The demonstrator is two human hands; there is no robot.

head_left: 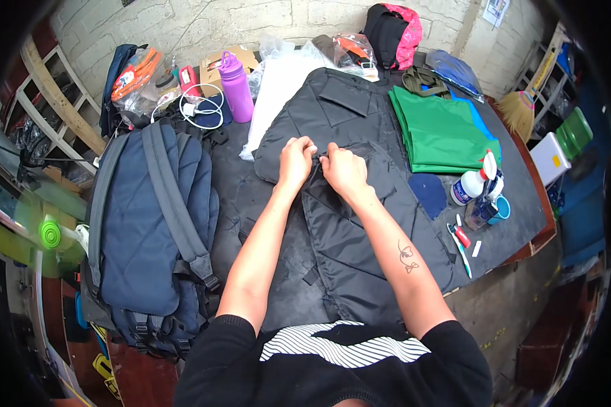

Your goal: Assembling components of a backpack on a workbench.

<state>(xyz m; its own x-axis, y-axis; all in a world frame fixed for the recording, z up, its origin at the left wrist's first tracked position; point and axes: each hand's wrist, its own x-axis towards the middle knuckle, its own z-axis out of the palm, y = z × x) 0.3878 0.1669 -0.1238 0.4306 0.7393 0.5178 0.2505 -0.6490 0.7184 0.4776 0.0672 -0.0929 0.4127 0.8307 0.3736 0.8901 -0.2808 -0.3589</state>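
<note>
A dark grey fabric piece with sewn pockets (pixel 349 115) lies flat on the black work table (pixel 516 190), stretching from the far middle down to the near edge. My left hand (pixel 296 161) and my right hand (pixel 343 171) sit close together on its middle. Both pinch the fabric along a dark seam or zipper line between them, fingers curled tight. My forearms reach up from the lower edge of the picture.
A navy backpack (pixel 149 224) lies straps-up at the left. Behind it stand a purple bottle (pixel 236 85) and a white cable (pixel 204 108). Folded green fabric (pixel 441 129) lies at the right, with a spray bottle (pixel 472 180), a small cup (pixel 501 209) and pens nearer.
</note>
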